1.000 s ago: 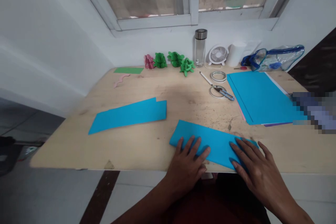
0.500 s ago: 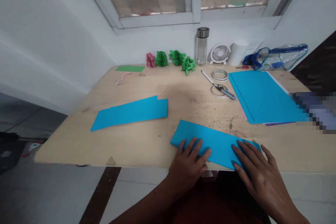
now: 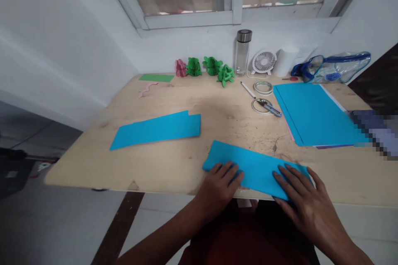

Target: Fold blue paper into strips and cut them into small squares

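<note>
A folded strip of blue paper point(image 3: 258, 167) lies slantwise at the table's front edge, its left end slightly raised. My left hand point(image 3: 219, 184) rests on its left part, fingers laid over the lower edge. Flat on the right part is my right hand point(image 3: 303, 194), fingers stretched out and a little apart, thumb at the lower edge. To the left lies another folded piece of blue paper point(image 3: 158, 129) with a step cut at its upper right, untouched by either hand.
A stack of blue sheets point(image 3: 317, 114) lies at the right. Behind the hands are thread snips point(image 3: 269, 107), tape rolls point(image 3: 263, 87) and a white pen point(image 3: 248, 89). Along the wall stand a glass bottle point(image 3: 242, 56), a small fan point(image 3: 264, 62) and green paper shapes point(image 3: 213, 66).
My left hand has shifted slightly, its thumb drawn in beside the fingers. My right hand stays on the paper's right part. The whole view has moved a little.
</note>
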Motion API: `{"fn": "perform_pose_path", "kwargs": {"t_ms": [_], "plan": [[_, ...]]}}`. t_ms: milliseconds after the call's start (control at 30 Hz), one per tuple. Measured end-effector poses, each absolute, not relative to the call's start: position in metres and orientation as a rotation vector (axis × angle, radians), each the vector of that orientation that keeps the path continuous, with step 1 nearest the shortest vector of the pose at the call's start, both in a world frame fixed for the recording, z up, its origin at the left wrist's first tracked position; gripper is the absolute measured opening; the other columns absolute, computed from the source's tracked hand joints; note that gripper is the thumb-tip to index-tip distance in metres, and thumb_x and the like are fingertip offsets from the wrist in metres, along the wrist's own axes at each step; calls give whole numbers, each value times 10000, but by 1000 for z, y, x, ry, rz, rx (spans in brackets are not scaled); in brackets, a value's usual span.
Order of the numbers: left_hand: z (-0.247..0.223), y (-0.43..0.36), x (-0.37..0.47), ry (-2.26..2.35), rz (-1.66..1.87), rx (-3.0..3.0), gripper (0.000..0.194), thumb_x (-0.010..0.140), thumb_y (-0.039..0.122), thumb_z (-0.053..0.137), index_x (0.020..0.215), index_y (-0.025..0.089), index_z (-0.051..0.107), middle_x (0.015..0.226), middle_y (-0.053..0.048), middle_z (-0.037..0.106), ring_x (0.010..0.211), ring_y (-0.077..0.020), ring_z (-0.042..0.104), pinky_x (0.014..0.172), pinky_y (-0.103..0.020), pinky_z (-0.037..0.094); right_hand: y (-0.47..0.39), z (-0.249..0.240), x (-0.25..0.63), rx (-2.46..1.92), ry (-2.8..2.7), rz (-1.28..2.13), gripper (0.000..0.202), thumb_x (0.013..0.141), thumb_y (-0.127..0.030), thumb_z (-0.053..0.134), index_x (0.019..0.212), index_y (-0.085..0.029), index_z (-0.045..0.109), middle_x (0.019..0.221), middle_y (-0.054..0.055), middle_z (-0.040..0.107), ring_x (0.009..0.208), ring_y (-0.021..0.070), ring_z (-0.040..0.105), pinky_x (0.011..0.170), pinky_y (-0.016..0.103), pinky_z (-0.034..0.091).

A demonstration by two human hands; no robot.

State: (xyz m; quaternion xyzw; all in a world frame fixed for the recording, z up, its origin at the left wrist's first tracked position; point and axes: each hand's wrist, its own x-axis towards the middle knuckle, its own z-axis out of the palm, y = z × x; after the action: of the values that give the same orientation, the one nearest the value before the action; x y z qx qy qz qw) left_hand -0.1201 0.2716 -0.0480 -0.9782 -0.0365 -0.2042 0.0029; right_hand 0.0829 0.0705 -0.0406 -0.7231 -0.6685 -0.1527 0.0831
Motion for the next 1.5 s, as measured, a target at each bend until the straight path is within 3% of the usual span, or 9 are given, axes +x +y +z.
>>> {"fn": "perform_pose_path", "kwargs": {"t_ms": [167, 500, 633, 800, 900, 1133, 1500], "plan": [[-43, 282, -114, -96, -678, -3049, 235, 951, 162, 464, 1127, 141, 617, 1145, -106, 667, 1050, -242, 615, 846, -395, 485, 83, -31, 97, -2132, -2055, -461, 450, 918, -353, 527, 1346, -218, 515, 1276, 87, 626, 1175, 275, 568, 1079, 550, 263], [-48, 273, -118, -100, -688, -3076, 251, 949, 158, 443, 1131, 142, 615, 1179, -118, 646, 1094, -252, 593, 891, -422, 482, 79, -47, 82, -2098, -2056, -481, 470, 934, -294, 501, 1391, -192, 473, 1350, 92, 568, 1222, 279, 531, 989, 471, 408], [-47, 274, -120, -198, -658, -3117, 279, 950, 239, 454, 1169, 162, 608, 1233, -105, 629, 1142, -266, 567, 915, -438, 466, 76, -52, 80, -2102, -2018, -461, 470, 931, -264, 506, 1394, -190, 471, 1362, 91, 557, 1261, 283, 496, 993, 464, 415], [-41, 287, -125, -563, -381, -3162, 502, 930, 485, 434, 1306, 170, 539, 1400, -162, 493, 1195, -352, 515, 958, -550, 414, 74, -54, 81, -2103, -2016, -438, 487, 929, -269, 509, 1406, -187, 457, 1378, 95, 541, 1271, 289, 484, 997, 473, 415], [-39, 294, -128, -625, -296, -3177, 603, 897, 562, 455, 1371, 192, 480, 1449, -156, 435, 1299, -383, 409, 1027, -585, 339, 74, -55, 80, -2120, -2004, -430, 496, 932, -266, 496, 1420, -196, 439, 1385, 89, 535, 1277, 285, 480, 1005, 473, 411], [-46, 297, -132, -550, -213, -3138, 685, 878, 565, 493, 1453, 218, 359, 1516, -129, 335, 1398, -377, 251, 1096, -579, 245, 74, -54, 78, -2123, -2005, -432, 505, 936, -269, 490, 1432, -205, 421, 1396, 84, 525, 1289, 284, 467, 1015, 472, 402], [-47, 296, -135, -532, -167, -3125, 706, 881, 565, 491, 1480, 248, 295, 1541, -114, 288, 1415, -371, 217, 1105, -584, 234, 73, -52, 75, -2120, -2001, -434, 520, 932, -237, 494, 1442, -195, 402, 1396, 91, 524, 1295, 284, 461, 1011, 469, 406]]}}
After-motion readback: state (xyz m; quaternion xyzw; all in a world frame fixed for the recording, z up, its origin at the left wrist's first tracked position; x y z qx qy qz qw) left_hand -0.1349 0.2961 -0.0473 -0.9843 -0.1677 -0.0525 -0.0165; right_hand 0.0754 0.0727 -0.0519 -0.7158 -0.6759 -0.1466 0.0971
